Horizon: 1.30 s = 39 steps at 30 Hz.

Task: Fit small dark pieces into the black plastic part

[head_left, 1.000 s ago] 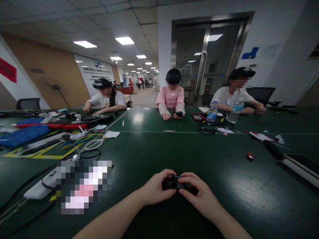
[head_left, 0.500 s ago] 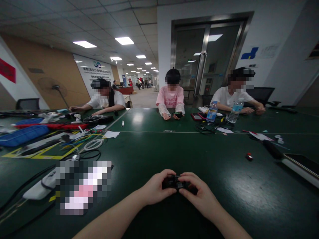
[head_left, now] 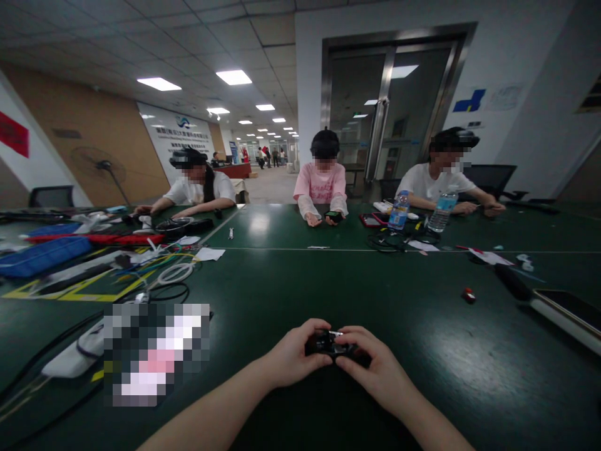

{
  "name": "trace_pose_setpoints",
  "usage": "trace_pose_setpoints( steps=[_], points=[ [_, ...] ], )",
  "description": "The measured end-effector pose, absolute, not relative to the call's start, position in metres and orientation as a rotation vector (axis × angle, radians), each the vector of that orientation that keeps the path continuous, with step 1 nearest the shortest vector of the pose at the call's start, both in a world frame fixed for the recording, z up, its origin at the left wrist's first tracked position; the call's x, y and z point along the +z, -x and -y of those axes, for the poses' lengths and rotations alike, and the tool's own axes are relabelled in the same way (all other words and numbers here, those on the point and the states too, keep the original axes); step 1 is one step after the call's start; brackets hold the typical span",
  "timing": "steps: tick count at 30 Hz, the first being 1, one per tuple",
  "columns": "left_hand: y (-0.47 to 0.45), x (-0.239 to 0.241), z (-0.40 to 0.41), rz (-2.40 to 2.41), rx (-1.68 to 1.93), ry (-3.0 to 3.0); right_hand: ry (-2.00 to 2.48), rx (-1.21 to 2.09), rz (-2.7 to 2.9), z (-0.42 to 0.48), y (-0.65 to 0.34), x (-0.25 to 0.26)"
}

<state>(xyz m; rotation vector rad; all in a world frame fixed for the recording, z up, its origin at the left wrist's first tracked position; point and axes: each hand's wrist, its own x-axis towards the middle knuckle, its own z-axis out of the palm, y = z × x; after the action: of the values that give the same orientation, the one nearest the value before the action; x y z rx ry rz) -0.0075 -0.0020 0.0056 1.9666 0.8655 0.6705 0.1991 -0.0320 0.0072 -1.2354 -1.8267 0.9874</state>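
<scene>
Head view: a small black object (head_left: 323, 343) sits between the left hand (head_left: 298, 354) and the right hand (head_left: 372, 354), both gripping its ends, at the near middle of the green surface (head_left: 282, 288), its long axis seemingly running left to right. Two blue-labelled bottles (head_left: 399, 211) stand farther across; beyond, a wall sign (head_left: 182, 136) bears a logo above lettering too blurred to read, with glass doors (head_left: 357, 94) to its right.

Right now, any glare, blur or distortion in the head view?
Head view: glare on the table right of the hands, smaller patch farther off; hands fairly sharp; black object in them too dark for fine detail; leaning right-hand wall suggests wide-angle distortion; pixel blocks hide a patch at left.
</scene>
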Motion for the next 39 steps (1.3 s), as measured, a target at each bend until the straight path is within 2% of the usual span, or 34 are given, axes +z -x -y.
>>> trace_pose_setpoints(
  steps=[11, 19, 39],
  points=[
    [0.0061, 0.0106, 0.0048, -0.87, 0.629, -2.026, 1.27, 0.934, 1.873, 0.0316, -0.1997, 0.0038],
    [0.0043, 0.0122, 0.0029, -1.061, 0.549, -2.167, 1.391, 0.903, 1.944, 0.0285, -0.1994, 0.0005],
    [0.0031, 0.0123, 0.0019, -1.02, 0.54, -2.265, 1.484, 0.842, 1.955, 0.0283, -0.1984, -0.0004]
  ],
)
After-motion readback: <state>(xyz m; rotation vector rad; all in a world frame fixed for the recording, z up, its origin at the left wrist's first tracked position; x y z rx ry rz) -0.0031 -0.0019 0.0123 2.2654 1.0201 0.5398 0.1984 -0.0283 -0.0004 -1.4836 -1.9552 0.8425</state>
